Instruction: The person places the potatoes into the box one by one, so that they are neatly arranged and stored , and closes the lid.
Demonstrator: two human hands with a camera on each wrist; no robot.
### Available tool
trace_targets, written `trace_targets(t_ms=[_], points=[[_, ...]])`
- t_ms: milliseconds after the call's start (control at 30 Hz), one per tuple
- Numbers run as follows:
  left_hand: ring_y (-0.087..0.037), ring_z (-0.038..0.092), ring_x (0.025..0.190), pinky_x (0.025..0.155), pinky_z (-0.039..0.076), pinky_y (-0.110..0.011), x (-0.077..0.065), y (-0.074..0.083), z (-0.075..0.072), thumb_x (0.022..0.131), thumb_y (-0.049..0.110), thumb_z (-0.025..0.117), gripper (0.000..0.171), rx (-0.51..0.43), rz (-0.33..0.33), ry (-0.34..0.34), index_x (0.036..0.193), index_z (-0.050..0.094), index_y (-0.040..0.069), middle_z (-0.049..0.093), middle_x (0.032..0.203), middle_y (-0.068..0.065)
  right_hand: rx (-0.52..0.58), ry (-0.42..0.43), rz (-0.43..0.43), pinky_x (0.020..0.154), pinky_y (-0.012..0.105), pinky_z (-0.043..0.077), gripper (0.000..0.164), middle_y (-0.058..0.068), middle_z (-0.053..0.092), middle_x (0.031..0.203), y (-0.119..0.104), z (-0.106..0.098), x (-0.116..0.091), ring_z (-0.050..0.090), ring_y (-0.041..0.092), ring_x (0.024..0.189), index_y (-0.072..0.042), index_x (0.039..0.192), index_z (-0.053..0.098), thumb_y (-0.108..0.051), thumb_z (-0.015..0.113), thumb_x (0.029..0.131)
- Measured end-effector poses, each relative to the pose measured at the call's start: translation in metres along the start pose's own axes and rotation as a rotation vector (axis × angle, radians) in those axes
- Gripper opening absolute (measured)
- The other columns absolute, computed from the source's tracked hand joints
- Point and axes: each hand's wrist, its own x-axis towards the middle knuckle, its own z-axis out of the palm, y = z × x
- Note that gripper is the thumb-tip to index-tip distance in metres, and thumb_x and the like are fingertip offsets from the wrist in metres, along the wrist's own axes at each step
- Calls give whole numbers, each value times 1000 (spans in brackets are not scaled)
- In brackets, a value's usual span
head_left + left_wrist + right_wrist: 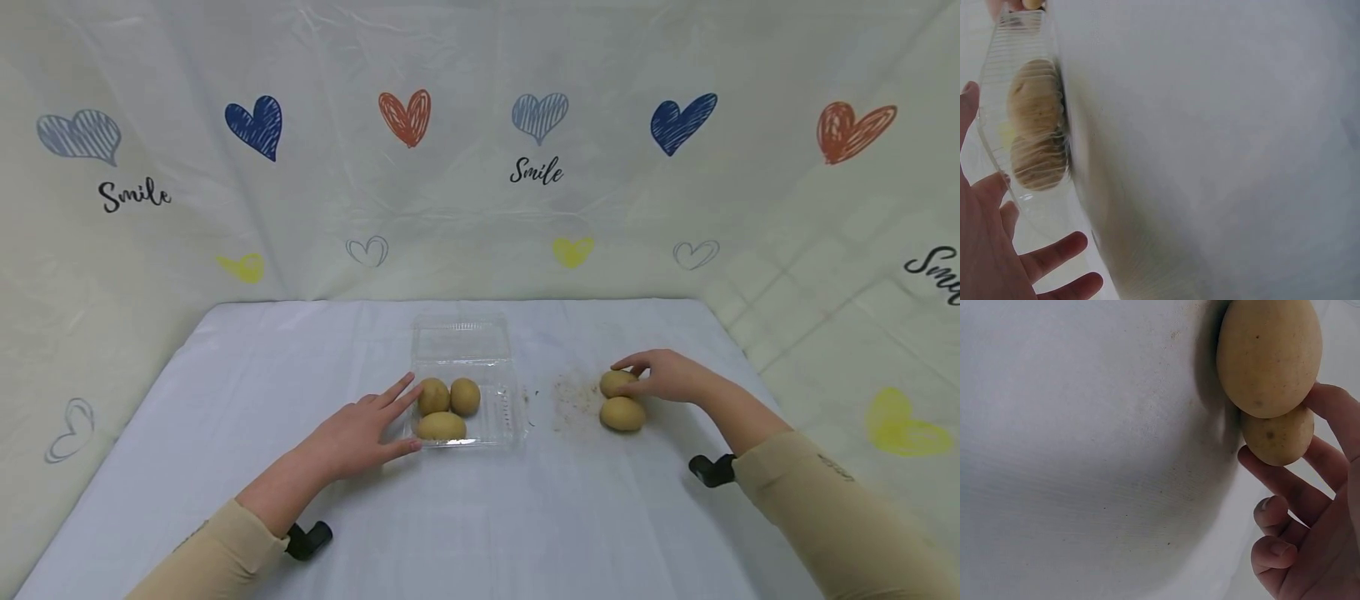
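A clear plastic clamshell container stands on the table with its lid laid back. Three potatoes lie in its left part, one potato in front of two others. My left hand is at the container's left side, fingers spread and fairly straight, fingertips right at the rim. To the right, two potatoes lie one behind the other. My right hand pinches the rear potato between thumb and fingers. The nearer potato partly covers it in the right wrist view.
Brown dirt crumbs are scattered on the white tablecloth between the container and the two potatoes. A backdrop printed with hearts hangs behind the table. Each wrist carries a small black camera mount.
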Motion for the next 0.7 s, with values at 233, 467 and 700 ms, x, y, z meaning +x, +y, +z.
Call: trace_targets(t_ms=[233,467,700], points=[[-32,45,134,102,43,-52,0,0,0,91,71,50,84,-1,-1,3,159,17,36,10,166,10,17,20,-16,89,52,47,58,15,65,118,2,2,1,56,35,111,-12,131,66,-51,71,87],[-33,45,135,102,43,-53,0,0,1,90,73,48,84,-5,-1,2,159,16,36,9,166,10,40,88,15,84,46,48,62,14,63,120,3,2,-1,55,32,108,-15,133,65,-52,74,85],[-32,45,135,102,43,-52,0,0,1,90,74,48,85,-3,-10,-7,159,15,37,8,166,11,51,112,1,83,45,48,65,12,63,121,0,-4,-3,53,34,111,-15,134,64,-54,75,83]])
